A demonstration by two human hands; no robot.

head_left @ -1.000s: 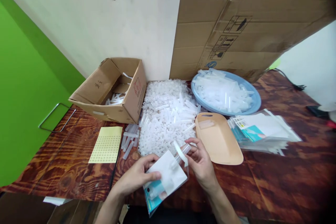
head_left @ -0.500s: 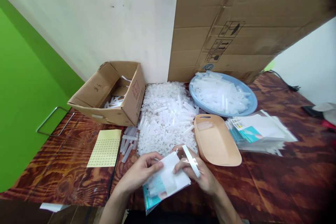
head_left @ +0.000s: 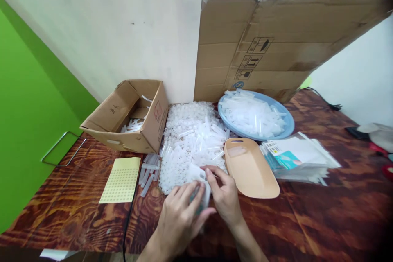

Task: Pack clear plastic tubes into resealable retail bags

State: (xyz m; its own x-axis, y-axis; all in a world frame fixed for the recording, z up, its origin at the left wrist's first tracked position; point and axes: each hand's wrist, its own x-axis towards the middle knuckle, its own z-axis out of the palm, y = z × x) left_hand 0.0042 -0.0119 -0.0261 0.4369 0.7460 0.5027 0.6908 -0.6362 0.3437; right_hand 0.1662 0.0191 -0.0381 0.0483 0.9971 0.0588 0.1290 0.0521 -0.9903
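Observation:
Both my hands are on a small clear plastic packet with a white and teal card in it, in front of the heap of clear plastic tubes. My left hand lies across the packet, its fingers bent over the front and hiding much of the teal part. At the upper right edge, my right hand pinches the packet between thumb and fingers. What else the packet holds is hidden by my fingers.
An open cardboard box with white strips stands left, behind a yellow sticker sheet. A tan tray with a few tubes, a blue basin full of tubes and stacked packets lie right. Large cardboard leans behind.
The white strip that hung across my right hand is gone from it. The packet has turned more upright, my left hand has moved over its front, and my right hand now pinches its edge.

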